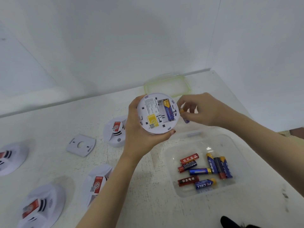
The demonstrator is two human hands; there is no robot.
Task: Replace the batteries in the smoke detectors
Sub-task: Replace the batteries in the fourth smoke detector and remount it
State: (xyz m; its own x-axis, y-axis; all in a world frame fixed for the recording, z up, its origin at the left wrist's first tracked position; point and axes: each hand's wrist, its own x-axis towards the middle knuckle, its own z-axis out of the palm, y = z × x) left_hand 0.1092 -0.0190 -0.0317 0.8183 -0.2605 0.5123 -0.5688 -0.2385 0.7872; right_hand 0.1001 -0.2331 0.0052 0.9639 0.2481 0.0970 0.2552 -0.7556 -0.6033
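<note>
My left hand point(139, 129) grips a round white smoke detector point(152, 119) turned back-side up above the table. Its battery bay is uncovered, and one blue and yellow battery point(168, 111) lies in the right slot. The slot beside it looks bare. Just right of the detector's rim, my right hand point(204, 109) pinches a second blue and yellow battery point(185, 116) between fingers and thumb, mostly hidden by the fingers.
A clear plastic tub point(240, 163) at the lower right holds several red and blue batteries. Its green-rimmed lid point(167, 86) lies behind. Several white detectors point(115, 134) and a white mounting plate point(81, 145) lie on the white table to the left.
</note>
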